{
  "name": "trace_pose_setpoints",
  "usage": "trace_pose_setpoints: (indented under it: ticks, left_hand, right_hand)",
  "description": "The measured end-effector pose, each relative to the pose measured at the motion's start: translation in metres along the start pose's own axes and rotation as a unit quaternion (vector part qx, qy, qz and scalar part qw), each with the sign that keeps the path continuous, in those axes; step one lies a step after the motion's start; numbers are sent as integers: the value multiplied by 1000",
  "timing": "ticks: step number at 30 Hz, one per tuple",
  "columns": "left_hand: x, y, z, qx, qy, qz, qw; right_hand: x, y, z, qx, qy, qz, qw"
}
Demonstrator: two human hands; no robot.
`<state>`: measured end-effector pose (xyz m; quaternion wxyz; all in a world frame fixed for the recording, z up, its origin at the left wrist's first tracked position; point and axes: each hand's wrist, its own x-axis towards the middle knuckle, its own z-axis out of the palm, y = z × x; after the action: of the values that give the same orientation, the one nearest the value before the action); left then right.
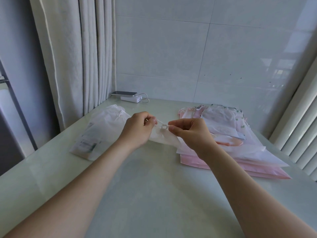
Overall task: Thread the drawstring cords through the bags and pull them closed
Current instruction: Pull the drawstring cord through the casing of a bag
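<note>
Both hands, left hand [137, 128] and right hand [189, 133], pinching cord [163, 126] at bag [164, 138] mouth, mid-cinch; next probably pulling apart.

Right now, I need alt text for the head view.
The left hand and right hand pinch the top of a thin white translucent drawstring bag over a pale green table. A stack of flat pink and white bags lies to its right, a white translucent packet to its left.

The left forearm [89, 176] and right forearm [240, 179] are seen bare to the near edge; the left hand [137, 129] and right hand [190, 133] are uncovered.
</note>
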<state>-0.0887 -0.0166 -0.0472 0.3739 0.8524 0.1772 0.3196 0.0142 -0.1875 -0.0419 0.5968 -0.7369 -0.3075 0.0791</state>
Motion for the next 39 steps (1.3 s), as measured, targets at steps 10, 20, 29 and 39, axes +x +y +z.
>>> trace_pose_setpoints:
  ticks: [10,20,29,39]
  left_hand:
    - [1,0,-3,16,26,44,999]
    - [-11,21,-3,-49,61,83,993]
    - [-13,20,0,-34,46,79,995]
    - [-6,6,-2,35,100,67,992]
  right_hand:
    - [5,3,10,-275,60,-61,958]
    - [5,0,8,-336,113,-10,935]
    - [7,0,4,-302,97,8,948]
    - [-4,-17,13,-215,92,-117,965]
